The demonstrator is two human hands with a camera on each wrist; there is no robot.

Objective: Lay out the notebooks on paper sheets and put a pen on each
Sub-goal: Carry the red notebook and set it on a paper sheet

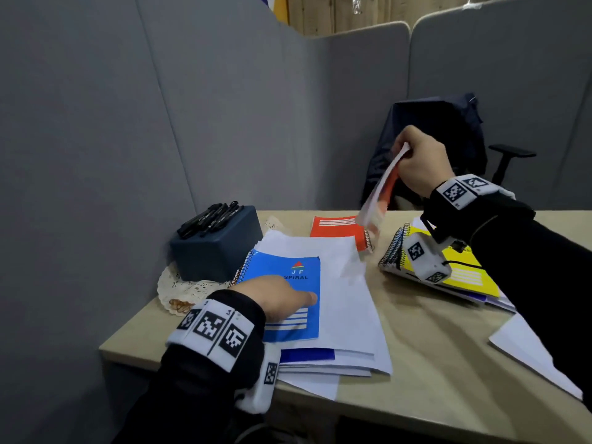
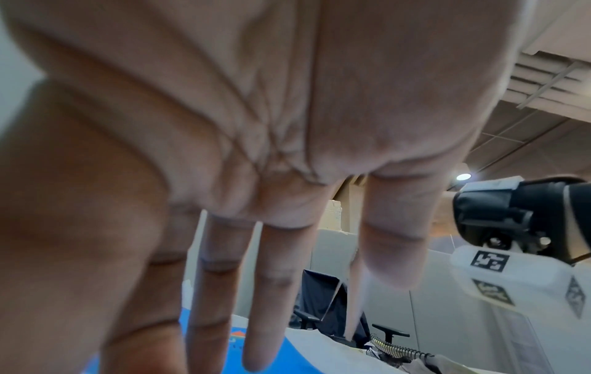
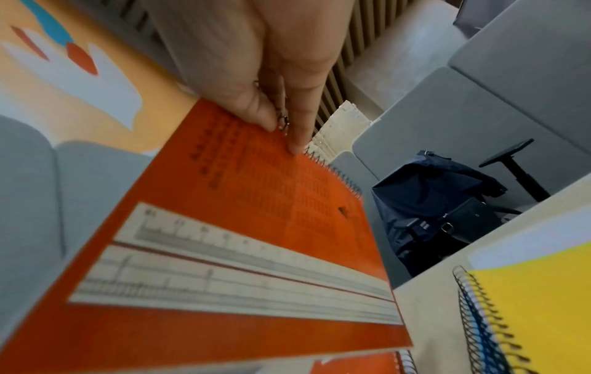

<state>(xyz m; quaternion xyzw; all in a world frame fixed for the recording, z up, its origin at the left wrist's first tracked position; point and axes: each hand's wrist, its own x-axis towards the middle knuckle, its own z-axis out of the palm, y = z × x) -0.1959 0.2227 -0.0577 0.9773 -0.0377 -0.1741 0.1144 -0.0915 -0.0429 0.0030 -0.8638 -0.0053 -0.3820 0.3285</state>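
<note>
Head view: orange notebook (image 1: 379, 190) is pinched at its spiral edge by right hand (image 1: 419, 161); left hand (image 1: 278, 298), fingers straight, is pressed on blue notebook (image 1: 288, 296). Notebook could swing & slip, grip being only at the edge.

Blue notebook (image 1: 288, 296) cover reads "J F" above "SPIRAL".

Grey felt partition panels (image 1: 224, 107) wall in a light wooden desk (image 1: 432, 363) on the left and behind. Beyond the desk stands an office chair (image 1: 506, 161) draped with a dark jacket (image 1: 432, 139). Vertical wooden slats (image 1: 320, 11) rise above the partitions.
</note>
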